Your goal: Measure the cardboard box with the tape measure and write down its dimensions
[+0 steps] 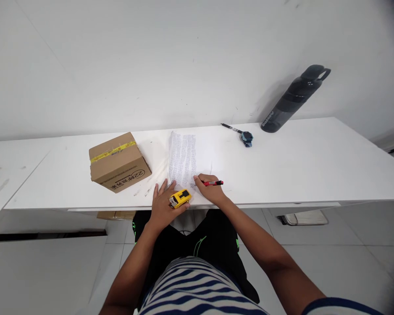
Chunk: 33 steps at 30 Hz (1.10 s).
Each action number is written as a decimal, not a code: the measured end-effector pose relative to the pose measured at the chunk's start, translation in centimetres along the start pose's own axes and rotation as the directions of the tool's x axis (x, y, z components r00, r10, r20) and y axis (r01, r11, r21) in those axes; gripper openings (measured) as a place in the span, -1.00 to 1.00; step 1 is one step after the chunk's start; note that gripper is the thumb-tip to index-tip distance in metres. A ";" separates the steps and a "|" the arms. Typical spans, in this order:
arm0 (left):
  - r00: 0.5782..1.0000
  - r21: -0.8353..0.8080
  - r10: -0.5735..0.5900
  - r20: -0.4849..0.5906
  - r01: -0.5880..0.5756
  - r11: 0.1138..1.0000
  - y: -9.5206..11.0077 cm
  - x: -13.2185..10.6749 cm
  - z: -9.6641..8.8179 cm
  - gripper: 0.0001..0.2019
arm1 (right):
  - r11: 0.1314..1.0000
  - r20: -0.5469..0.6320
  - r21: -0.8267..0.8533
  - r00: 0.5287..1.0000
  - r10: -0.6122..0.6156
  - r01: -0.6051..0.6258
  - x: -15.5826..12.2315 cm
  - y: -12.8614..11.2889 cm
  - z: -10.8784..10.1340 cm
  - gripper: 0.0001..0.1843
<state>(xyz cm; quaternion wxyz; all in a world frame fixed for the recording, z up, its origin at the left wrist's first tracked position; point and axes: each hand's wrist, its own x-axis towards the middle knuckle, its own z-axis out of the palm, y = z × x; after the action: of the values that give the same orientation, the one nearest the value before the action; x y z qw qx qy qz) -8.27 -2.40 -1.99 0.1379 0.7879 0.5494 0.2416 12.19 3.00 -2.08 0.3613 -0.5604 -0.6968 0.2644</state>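
Observation:
My right hand [210, 187] is closed around a red and black pen [214, 183], resting at the lower right of a sheet of paper [182, 157]. Dense handwriting in columns covers the sheet's left part. My left hand [164, 203] lies at the desk's front edge, its fingertips spread by the paper's lower left corner. A yellow and black tape measure [180, 198] sits in the crook between its thumb and index finger, which seem to hold it. Part of the left palm is hidden beneath the tape measure.
A cardboard box [118, 162] with yellow tape stands on the white desk [298, 170] to the left. Behind the paper on the right lie a black pen [230, 127] and a dark watch [247, 138]. A dark bottle [290, 100] stands near the wall.

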 end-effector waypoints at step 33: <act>0.877 -0.004 0.180 -0.445 -0.203 0.979 1.5 -2.7 -3.2 -0.58 | 0.998 -0.178 0.037 0.982 0.054 -0.048 -0.3 0.9 1.5 -0.46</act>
<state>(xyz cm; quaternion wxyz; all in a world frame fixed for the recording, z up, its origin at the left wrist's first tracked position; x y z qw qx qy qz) -9.52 -5.58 0.86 0.0049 0.7590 0.4795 0.4404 11.56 2.97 -3.67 0.4246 -0.5938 -0.6424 0.2333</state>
